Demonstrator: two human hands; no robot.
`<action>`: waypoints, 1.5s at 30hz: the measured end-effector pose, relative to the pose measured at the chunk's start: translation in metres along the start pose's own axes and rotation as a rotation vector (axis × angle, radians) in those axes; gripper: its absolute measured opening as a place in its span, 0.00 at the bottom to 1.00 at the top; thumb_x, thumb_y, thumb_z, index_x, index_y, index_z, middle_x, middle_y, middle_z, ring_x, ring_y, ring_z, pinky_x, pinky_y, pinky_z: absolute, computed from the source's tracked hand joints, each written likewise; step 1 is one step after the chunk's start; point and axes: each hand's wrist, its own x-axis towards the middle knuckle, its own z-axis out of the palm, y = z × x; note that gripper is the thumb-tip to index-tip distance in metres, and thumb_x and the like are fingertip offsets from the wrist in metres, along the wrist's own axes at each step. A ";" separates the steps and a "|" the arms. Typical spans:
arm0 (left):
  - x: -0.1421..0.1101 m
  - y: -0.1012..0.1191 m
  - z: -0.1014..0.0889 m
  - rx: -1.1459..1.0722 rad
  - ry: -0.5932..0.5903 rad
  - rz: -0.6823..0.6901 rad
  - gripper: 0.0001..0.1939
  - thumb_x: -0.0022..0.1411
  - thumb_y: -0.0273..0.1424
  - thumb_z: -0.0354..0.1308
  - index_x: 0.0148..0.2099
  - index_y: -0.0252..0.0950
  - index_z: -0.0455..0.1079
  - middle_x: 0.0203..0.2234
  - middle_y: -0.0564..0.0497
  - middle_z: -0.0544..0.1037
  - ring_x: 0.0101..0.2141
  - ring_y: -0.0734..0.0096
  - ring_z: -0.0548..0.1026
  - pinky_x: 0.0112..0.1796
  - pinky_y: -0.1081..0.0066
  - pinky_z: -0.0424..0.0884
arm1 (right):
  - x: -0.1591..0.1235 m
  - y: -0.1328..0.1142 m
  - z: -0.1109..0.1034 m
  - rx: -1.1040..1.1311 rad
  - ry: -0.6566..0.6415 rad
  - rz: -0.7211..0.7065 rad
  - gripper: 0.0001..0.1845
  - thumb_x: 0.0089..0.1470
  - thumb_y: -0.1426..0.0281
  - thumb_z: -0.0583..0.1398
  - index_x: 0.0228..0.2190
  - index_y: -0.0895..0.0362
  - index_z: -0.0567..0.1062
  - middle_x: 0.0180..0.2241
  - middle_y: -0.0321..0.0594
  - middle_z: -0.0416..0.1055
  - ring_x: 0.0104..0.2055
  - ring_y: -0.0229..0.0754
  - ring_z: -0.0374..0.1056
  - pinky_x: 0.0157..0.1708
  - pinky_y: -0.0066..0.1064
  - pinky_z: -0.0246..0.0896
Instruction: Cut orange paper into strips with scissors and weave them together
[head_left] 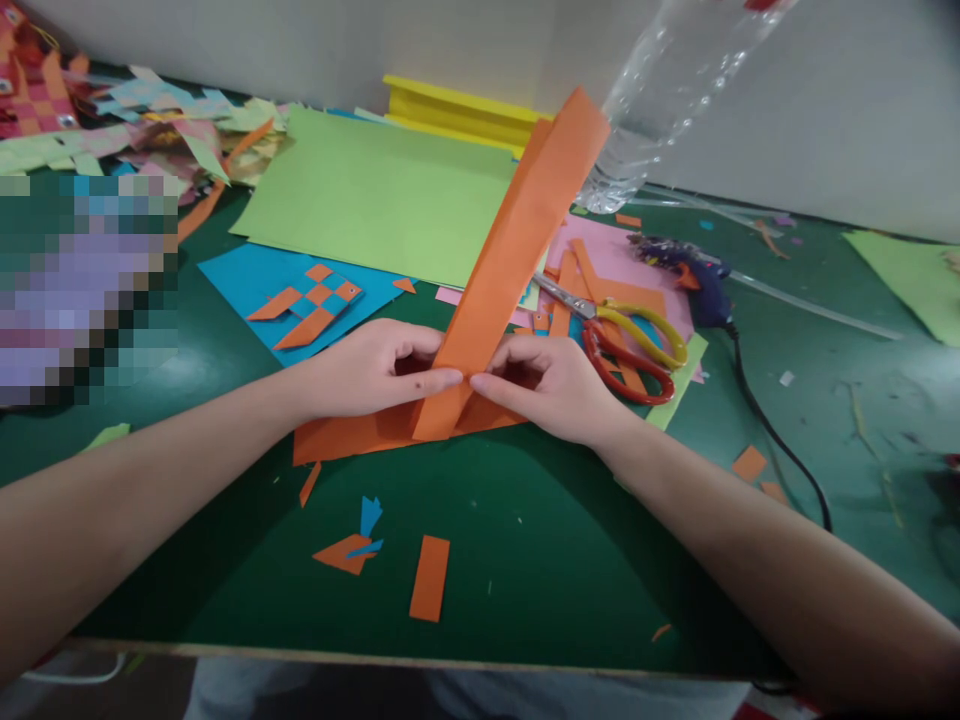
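Left hand (375, 375) and right hand (553, 388) are pinching a folded orange paper strip (523, 240), apparently aligning its layers; creasing is demanding even pressure.

Left hand (364, 372) and right hand (555, 385) hold a tilted orange paper strip (525, 240). Scissors (589, 311) lie near a glue gun (707, 290); checkered paper fish (321, 296) rests on blue paper (236, 272).

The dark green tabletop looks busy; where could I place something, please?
Mostly bare: front centre, between the small orange paper rectangle and thin orange paper sliver; front left, between left forearm and orange pointed paper scrap. Crowded: farther back, with light green paper sheets and red-yellow-handled scissors.
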 end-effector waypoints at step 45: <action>-0.001 -0.001 0.000 0.004 -0.030 -0.028 0.14 0.65 0.39 0.54 0.38 0.34 0.73 0.28 0.53 0.77 0.27 0.76 0.70 0.26 0.79 0.63 | 0.000 -0.002 0.000 -0.049 -0.013 -0.022 0.13 0.53 0.62 0.62 0.24 0.57 0.70 0.24 0.36 0.70 0.26 0.35 0.63 0.26 0.29 0.60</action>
